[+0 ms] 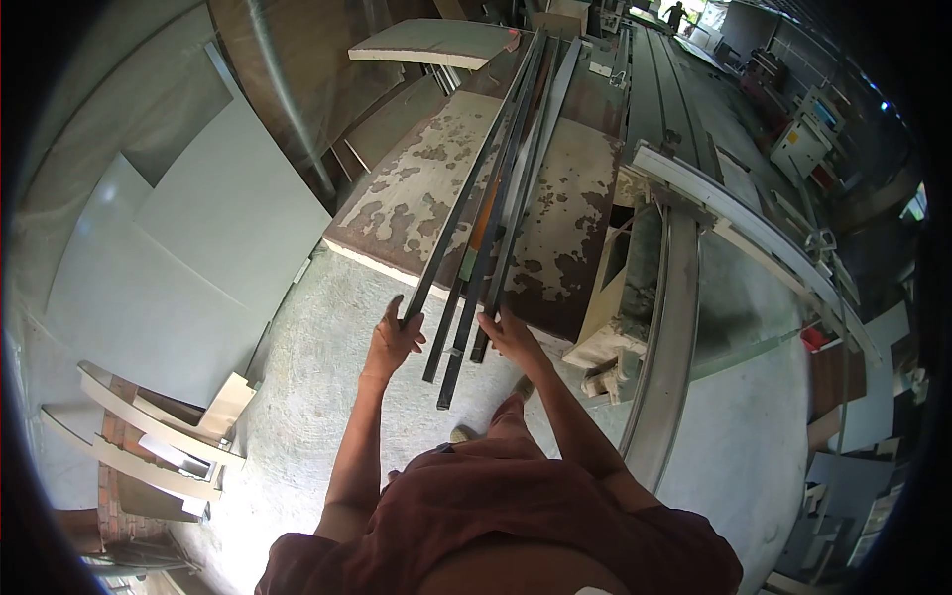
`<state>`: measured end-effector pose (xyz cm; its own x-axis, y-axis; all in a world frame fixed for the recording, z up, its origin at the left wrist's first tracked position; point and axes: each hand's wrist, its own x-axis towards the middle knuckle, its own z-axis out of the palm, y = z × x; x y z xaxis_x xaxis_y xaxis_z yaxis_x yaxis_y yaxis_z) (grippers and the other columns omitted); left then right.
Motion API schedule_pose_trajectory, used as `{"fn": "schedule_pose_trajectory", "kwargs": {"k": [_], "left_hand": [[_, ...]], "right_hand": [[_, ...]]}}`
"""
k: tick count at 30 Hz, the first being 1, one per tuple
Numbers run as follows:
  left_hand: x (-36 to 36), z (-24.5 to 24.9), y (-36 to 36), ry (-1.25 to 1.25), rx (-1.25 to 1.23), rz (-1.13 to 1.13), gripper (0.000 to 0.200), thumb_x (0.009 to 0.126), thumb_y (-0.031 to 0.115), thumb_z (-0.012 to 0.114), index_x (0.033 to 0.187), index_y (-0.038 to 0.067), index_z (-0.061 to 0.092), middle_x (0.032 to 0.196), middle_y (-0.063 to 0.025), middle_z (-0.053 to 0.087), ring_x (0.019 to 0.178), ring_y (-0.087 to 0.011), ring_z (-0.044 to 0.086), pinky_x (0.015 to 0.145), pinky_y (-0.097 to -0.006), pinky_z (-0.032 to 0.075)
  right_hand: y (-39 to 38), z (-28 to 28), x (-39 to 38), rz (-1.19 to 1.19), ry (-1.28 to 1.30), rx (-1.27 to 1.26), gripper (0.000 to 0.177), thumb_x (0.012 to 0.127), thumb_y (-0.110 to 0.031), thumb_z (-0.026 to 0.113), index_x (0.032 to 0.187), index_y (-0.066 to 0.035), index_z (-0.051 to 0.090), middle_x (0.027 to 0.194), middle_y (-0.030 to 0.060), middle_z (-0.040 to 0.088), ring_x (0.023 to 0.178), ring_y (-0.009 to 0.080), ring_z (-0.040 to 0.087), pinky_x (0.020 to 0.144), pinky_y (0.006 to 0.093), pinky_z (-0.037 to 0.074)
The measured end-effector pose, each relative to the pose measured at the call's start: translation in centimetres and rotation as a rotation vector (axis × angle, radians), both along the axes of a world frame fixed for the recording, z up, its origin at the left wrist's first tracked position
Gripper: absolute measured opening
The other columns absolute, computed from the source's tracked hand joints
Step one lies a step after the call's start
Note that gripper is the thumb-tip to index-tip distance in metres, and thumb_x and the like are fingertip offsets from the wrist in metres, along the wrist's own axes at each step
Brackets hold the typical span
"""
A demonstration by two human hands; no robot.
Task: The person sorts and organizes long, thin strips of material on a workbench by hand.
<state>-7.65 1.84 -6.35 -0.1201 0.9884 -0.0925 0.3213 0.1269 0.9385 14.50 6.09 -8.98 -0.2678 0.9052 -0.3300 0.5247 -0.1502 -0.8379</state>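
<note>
Several long dark metal bars (pixel 483 233) lie lengthwise over a worn, patchy-topped table (pixel 412 188), their near ends jutting past its front edge. My left hand (pixel 396 339) has its thumb and fingers around the end of the leftmost bar (pixel 448 215). On the right side of the bundle, my right hand (pixel 506 332) grips the end of the rightmost bar (pixel 520 208). Between my hands, the middle bars stick out farthest toward me. An orange strip (pixel 485 210) and a small green piece (pixel 467 265) show among the bars.
Pale boards (pixel 218 218) lean at the left, with curved wooden pieces (pixel 164 451) below them. A metal rail (pixel 669 327) and a long machine beam (pixel 754 238) stand to the right. A light panel (pixel 433 42) lies behind. Far off is a person (pixel 675 16).
</note>
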Motion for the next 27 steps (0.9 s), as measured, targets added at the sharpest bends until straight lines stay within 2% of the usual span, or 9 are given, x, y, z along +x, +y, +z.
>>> {"fn": "schedule_pose_trajectory", "kwargs": {"k": [4, 6, 10, 12, 14, 15, 20, 22, 27], "left_hand": [[1.9, 5.3, -1.3, 0.099, 0.245, -0.084, 0.061, 0.086, 0.018, 0.052, 0.133, -0.001, 0.018, 0.062, -0.0131, 0.060, 0.049, -0.0163, 0.057, 0.047, -0.0284, 0.047], [3.9, 6.3, -1.8, 0.233, 0.296, -0.114, 0.069, 0.085, 0.019, 0.055, 0.136, 0.002, 0.012, 0.066, -0.0168, 0.061, 0.051, -0.0265, 0.060, 0.047, -0.0328, 0.048], [9.5, 6.3, -3.2, 0.532, 0.461, -0.181, 0.086, 0.079, 0.033, 0.063, 0.136, 0.000, 0.009, 0.064, -0.0147, 0.061, 0.047, -0.0298, 0.058, 0.047, -0.0399, 0.048], [10.9, 7.8, -4.0, 0.469, 0.522, -0.263, 0.090, 0.077, 0.036, 0.064, 0.136, -0.002, 0.007, 0.060, -0.0113, 0.059, 0.048, -0.0281, 0.059, 0.048, -0.0390, 0.048], [11.5, 8.9, -4.6, 0.274, 0.176, -0.527, 0.084, 0.081, 0.024, 0.062, 0.137, 0.003, 0.002, 0.064, -0.0152, 0.061, 0.060, -0.0296, 0.062, 0.054, -0.0346, 0.048], [11.5, 8.1, -4.4, 0.226, 0.162, -0.546, 0.077, 0.084, 0.022, 0.058, 0.137, 0.004, 0.005, 0.062, -0.0137, 0.060, 0.057, -0.0233, 0.062, 0.052, -0.0308, 0.047], [11.6, 7.0, -0.7, -0.097, 0.104, -0.551, 0.062, 0.090, 0.028, 0.047, 0.137, 0.004, 0.015, 0.061, -0.0084, 0.059, 0.052, -0.0163, 0.058, 0.051, -0.0269, 0.047], [12.2, 5.2, 2.2, -0.327, -0.042, -0.493, 0.069, 0.087, 0.046, 0.047, 0.133, 0.002, 0.023, 0.078, -0.0116, 0.062, 0.063, -0.0192, 0.061, 0.056, -0.0297, 0.049], [15.2, -0.3, 8.6, -0.653, -0.351, -0.443, 0.076, 0.082, 0.060, 0.044, 0.131, 0.004, 0.028, 0.113, -0.0175, 0.048, 0.091, -0.0245, 0.056, 0.077, -0.0363, 0.047]], "right_hand": [[-0.7, 0.9, 0.3, -0.120, -0.185, 0.352, 0.068, 0.084, -0.055, 0.042, 0.123, 0.000, 0.036, 0.105, 0.0241, 0.053, 0.097, 0.0330, 0.055, 0.078, 0.0411, 0.045], [-1.6, 5.5, 0.2, -0.187, 0.489, 0.013, 0.073, 0.085, -0.057, 0.041, 0.130, 0.000, 0.030, 0.102, 0.0127, 0.055, 0.086, 0.0171, 0.056, 0.073, 0.0319, 0.047], [-1.2, 8.2, 1.1, -0.055, 1.126, -0.418, 0.067, 0.083, -0.058, 0.044, 0.124, -0.005, 0.042, 0.105, 0.0076, 0.055, 0.093, 0.0168, 0.055, 0.080, 0.0323, 0.045], [-1.5, 7.2, 1.6, -0.200, 1.089, -0.411, 0.053, 0.085, -0.050, 0.048, 0.119, -0.009, 0.048, 0.089, 0.0015, 0.055, 0.084, 0.0131, 0.053, 0.074, 0.0301, 0.045], [-1.7, 5.6, 3.6, -0.132, 1.232, -0.441, 0.038, 0.087, -0.040, 0.051, 0.113, -0.012, 0.052, 0.070, -0.0044, 0.047, 0.067, 0.0090, 0.048, 0.062, 0.0263, 0.043], [-2.8, 7.0, 4.2, -0.320, 1.188, -0.522, 0.030, 0.088, -0.033, 0.051, 0.110, -0.013, 0.054, 0.059, -0.0066, 0.035, 0.055, 0.0065, 0.037, 0.049, 0.0215, 0.035], [-9.0, 7.9, 9.8, -0.348, 1.370, -0.559, 0.033, 0.089, -0.032, 0.049, 0.115, -0.011, 0.050, 0.056, -0.0064, 0.033, 0.050, 0.0051, 0.033, 0.044, 0.0188, 0.030], [-12.1, 8.5, 11.0, -0.335, 1.420, -0.562, 0.035, 0.089, -0.031, 0.049, 0.117, -0.010, 0.047, 0.056, -0.0066, 0.032, 0.050, 0.0046, 0.032, 0.043, 0.0187, 0.028], [-21.5, 7.9, 11.9, -0.457, 1.174, -0.492, 0.048, 0.087, -0.027, 0.051, 0.123, 0.002, 0.036, 0.056, -0.0042, 0.033, 0.048, 0.0060, 0.032, 0.044, 0.0211, 0.028]]}}
